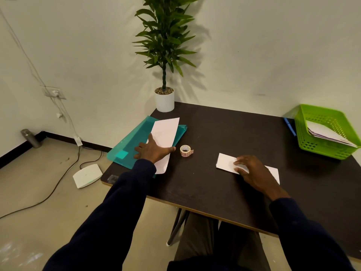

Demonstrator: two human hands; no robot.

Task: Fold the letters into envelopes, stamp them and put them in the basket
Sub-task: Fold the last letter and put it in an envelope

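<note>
The roll of stamps (185, 150) sits on the dark table (224, 192). Just left of the roll, the left hand (154, 150) lies flat with fingers spread on a white envelope (166, 133), not gripping it. The envelope lies on a teal folder (129, 145). Right of the roll, the right hand (252, 171) presses loosely on a folded letter (224, 162). Far right of the roll stands the green basket (312, 147), with papers (324, 133) inside.

Potted plant (164, 55) at far corner of dark counter (224, 133); white router (87, 175), cables (48, 194), steel bottle (31, 138) on the floor; blue pen (290, 126) near right edge.
</note>
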